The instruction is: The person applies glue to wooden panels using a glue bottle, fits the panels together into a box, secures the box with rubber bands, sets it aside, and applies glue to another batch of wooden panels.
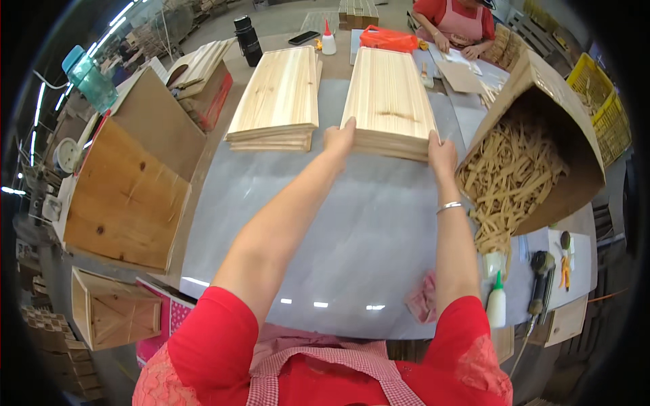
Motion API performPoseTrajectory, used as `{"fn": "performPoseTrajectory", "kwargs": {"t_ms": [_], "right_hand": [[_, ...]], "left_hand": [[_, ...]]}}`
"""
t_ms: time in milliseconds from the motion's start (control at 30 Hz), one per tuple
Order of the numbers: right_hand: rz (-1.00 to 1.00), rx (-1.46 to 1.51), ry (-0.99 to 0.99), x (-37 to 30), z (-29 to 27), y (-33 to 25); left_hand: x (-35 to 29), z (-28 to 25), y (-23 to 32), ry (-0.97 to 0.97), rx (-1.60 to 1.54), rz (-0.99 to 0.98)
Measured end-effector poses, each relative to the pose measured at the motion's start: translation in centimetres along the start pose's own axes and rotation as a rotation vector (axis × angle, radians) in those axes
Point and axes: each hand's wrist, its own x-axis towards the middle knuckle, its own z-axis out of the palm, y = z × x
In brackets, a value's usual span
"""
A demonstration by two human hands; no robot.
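A stack of pale wooden panels (389,91) lies across the far part of the grey table cover (318,223). My left hand (340,139) grips its near left corner, thumb on top. At the near right corner my right hand (442,154) is closed on the edge; its lower fingers are hidden. Both arms reach straight out. Just left of this pile sits a second stack of similar panels (276,95), its lower boards slightly uneven. Neither hand touches it.
On the right, a tipped cardboard box (562,155) spills tan strips (508,183). A glue bottle (496,308) and a corded tool (540,277) lie nearer. Wooden boards (128,196) stand at left. A black flask (248,42) stands beyond; a co-worker (460,27) works opposite.
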Motion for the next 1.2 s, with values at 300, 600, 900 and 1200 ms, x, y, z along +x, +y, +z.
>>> {"fn": "performPoseTrajectory", "kwargs": {"t_ms": [300,600,900,1200], "right_hand": [[0.042,0.428,-0.069,-9.3,-3.5,-1.2],[0.219,0.841,-0.580,-40.2,-9.2,-3.0],[-0.275,0.426,-0.351,-39.7,-11.9,0.2],[-0.728,-0.172,-0.182,-25.4,1.7,-8.0]], "left_hand": [[-4.4,-3.3,-3.9,-0.045,-0.563,-0.087],[-27.6,-13.3,-14.3,-0.212,-0.929,-0.296],[-37.7,-27.1,-22.5,-0.119,-0.852,-0.264],[-39.0,-26.9,-26.5,0.118,-0.727,-0.170]]}}
